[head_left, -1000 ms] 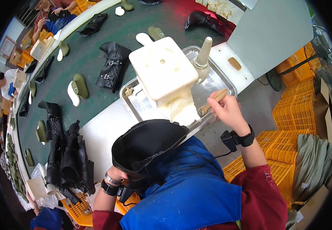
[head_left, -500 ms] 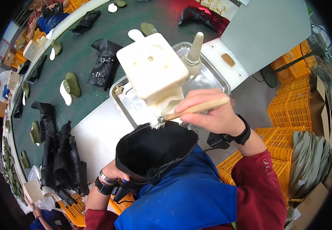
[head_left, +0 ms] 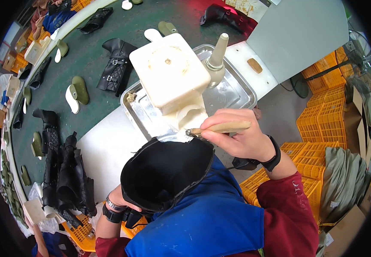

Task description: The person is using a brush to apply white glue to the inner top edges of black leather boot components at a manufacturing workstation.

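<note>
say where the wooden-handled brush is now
Just right of centre in the head view, the brush is in the right hand, its bristles at the far rim of the black boot, close to the white container.

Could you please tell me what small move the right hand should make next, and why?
Probably a short, light sweep of the brush along the open top of the black boot: the right hand has the white bristles at its far edge in this view, and the left hand supports the boot.
</note>
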A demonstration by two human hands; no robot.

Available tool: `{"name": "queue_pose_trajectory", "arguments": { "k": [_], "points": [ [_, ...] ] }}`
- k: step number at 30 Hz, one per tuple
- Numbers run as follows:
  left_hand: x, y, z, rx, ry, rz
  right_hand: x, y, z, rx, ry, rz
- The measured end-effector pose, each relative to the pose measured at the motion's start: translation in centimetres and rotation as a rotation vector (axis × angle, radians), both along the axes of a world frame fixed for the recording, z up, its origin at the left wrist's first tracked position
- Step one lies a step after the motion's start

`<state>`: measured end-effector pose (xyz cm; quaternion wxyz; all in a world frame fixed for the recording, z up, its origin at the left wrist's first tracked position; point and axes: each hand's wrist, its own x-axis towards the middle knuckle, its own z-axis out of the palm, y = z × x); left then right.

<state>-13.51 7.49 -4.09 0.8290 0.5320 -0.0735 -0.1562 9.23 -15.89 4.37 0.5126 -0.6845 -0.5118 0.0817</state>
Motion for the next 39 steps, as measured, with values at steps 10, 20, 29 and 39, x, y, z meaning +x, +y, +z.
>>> {"name": "queue_pose_trajectory", "arguments": {
  "k": [10,20,29,39],
  "points": [
    [-1.0,-0.2,0.0,0.257,0.061,0.119,-0.6,0.4,0.1,-0.024,0.157,-0.121],
    [0.1,-3.0,4.2,0.69,-0.137,0.375,-0.1,1.5,-0.4,-0.127,0.257,-0.16],
    [-1.2,-3.1,3.8,0.914,-0.29,0.615,0.7,1.8,-0.8,-0.181,0.155,-0.178],
    [-0.6,-4.4,3.6,0.665,-0.249,0.579,1.0,2.9,1.5,0.133,0.655,-0.185]
  ]
}}
